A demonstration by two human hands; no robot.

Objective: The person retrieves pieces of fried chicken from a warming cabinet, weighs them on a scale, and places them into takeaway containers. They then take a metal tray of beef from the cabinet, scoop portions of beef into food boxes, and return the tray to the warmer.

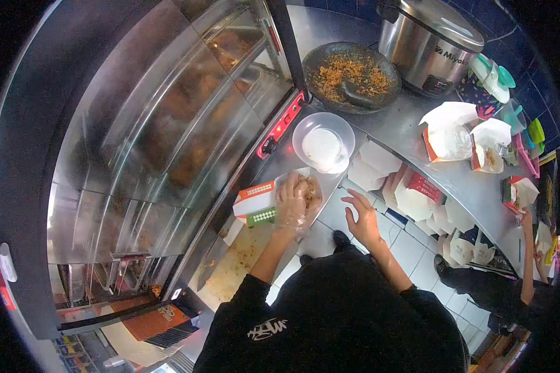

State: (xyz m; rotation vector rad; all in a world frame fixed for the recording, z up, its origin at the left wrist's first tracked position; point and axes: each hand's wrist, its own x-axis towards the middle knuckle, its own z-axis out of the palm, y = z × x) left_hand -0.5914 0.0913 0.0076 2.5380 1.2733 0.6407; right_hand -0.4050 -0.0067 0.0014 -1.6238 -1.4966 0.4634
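Note:
My left hand point(292, 202), in a clear plastic glove, is down in an open paper food box point(255, 199). Its fingers curl over brown, crumbly food point(311, 184), whose exact kind I cannot make out. The box has an orange-and-white flap and a green patterned side, and it sits on the steel counter. To the right of the box my bare right hand point(362, 219) hovers past the counter edge, fingers apart, holding nothing. Just behind the box stands a clear round plastic tub point(323, 142).
A heated glass display cabinet point(168, 124) rises on the left. Behind the tub sit a stone mortar point(389, 87) of orange crumbs and a rice cooker point(426, 53). Open boxes point(448, 133) line the right counter; folded cartons point(410, 193) fill the shelf below. Another person's hand point(526, 217) touches a box.

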